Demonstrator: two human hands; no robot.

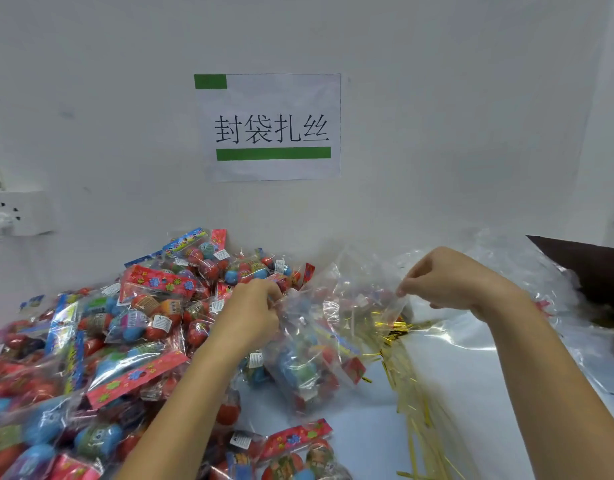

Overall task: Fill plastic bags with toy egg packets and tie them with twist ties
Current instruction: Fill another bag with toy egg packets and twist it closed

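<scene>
A clear plastic bag (319, 341) stands in the middle of the table with toy egg packets inside it. My left hand (253, 313) pinches the left side of the bag's mouth. At the right side of the mouth my right hand (447, 278) pinches the edge between thumb and fingers. The bag's mouth is stretched between the two hands. A big heap of toy egg packets (101, 341) with red and blue card headers fills the left of the table. Gold twist ties (413, 393) lie scattered to the right of the bag.
A stack of empty clear bags (506, 341) lies flat at the right. A dark cardboard box (589, 268) stands at the far right edge. A paper sign (269, 128) hangs on the white wall behind, and a wall socket (14, 213) is at the left.
</scene>
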